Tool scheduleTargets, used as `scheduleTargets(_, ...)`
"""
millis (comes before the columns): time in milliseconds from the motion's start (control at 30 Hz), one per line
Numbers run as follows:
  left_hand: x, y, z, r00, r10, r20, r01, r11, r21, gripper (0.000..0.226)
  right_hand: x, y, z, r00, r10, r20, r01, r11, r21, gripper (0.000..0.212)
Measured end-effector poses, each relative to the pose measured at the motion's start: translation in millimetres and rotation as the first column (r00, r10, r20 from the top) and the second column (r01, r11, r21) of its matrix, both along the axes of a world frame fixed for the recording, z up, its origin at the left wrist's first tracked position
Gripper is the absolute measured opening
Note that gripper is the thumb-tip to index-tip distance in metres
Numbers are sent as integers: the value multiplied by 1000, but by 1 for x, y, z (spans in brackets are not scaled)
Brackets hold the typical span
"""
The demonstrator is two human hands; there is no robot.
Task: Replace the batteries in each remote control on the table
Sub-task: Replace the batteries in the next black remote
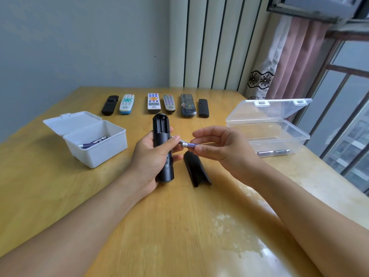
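A person's left hand (153, 156) grips a black remote (162, 146) back-up, its battery bay open, the thumb pressing one battery end; the right hand (215, 144) pinches a purple battery (189, 145) between fingers (199, 149) and thumb; the cover (196, 169) lies on the wooden surface (179, 226) just below those fingers; beyond the fingertips six remotes (153, 102) line up; a white box (95, 140) holds batteries left, a clear case (267, 134) right; no lettering is readable
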State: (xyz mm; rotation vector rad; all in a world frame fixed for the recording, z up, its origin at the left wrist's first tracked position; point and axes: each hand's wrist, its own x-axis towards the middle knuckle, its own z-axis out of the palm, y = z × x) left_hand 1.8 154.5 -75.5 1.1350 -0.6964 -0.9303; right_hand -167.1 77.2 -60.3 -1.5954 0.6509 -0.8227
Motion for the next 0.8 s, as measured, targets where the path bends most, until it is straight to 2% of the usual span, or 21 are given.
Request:
scheduleTargets(200,-2,1,1,999,-24,26,24,1000,-7,29,4,1,-1,998,-67,9,67,997,-34,19)
scheduleTargets(333,-2,1,0,999,-27,27,28,1000,-10,32,5,0,-4,995,-99,-10,98,993,-72,22)
scheduleTargets(433,-2,0,-1,999,-8,37,9,1000,-10,30,5,3,-1,995,-99,-25,93,983,-156,23)
scheduleTargets(500,-1,0,-1,1000,-7,29,7,1000,-5,28,0,-2,12,986,-166,35,169,956,-240,21)
scheduleTargets(567,-1,-1,-2,999,-25,31,25,1000,2,27,-18,-11,31,947,-315,65,317,881,-350,16)
scheduleTargets(633,-2,-2,-3,997,-54,60,54,999,5,27,-42,-21,46,881,-472,-45,378,756,-534,11)
scheduleTargets(700,-1,-2,-3,993,-72,98,72,997,10,28,-61,-30,48,770,-582,-261,276,672,-687,12)
scheduleTargets(767,-2,-2,-4,988,-85,125,83,996,22,31,-74,-37,45,629,-637,-446,173,673,-719,15)
scheduleTargets(800,-2,-2,-4,986,-85,142,82,996,24,32,-77,-41,43,587,-643,-493,150,684,-714,17)
